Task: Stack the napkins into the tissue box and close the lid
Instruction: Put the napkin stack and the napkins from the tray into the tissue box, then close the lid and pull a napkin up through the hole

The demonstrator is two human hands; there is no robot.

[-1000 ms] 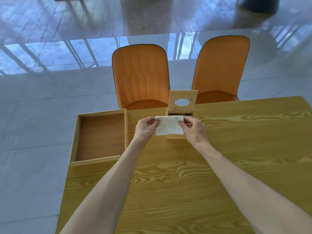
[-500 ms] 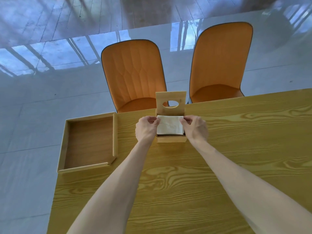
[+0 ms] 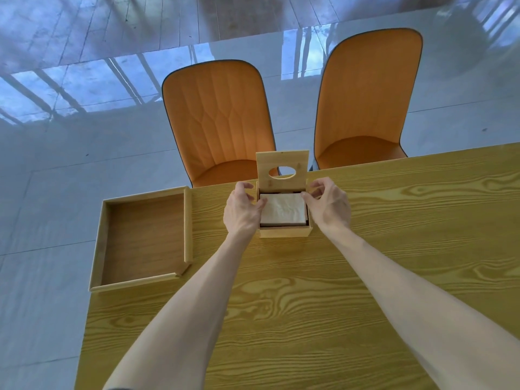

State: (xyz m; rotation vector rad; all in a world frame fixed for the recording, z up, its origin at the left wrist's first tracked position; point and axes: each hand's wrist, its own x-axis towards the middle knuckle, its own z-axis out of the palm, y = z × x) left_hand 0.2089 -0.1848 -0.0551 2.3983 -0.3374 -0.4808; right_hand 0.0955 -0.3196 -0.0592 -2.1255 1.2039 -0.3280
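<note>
Left of the box (image 3: 284,230) an empty tray (image 3: 145,239) is seen. The left hand (image 3: 243,211) and right hand (image 3: 327,205) are placed at the two sides of the box, fingers loose, thumbs touching the napkin (image 3: 282,208) that lies flat inside. The lid (image 3: 282,172) stands upright behind the box, beyond both hands, equally near. What lies under the napkin is hidden.

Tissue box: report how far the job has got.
Done: a napkin lies flat in the box; the tray is empty. In hand: left hand and right hand flank the box, fingertips at the napkin's edges. Left: closing the upright lid.
</note>
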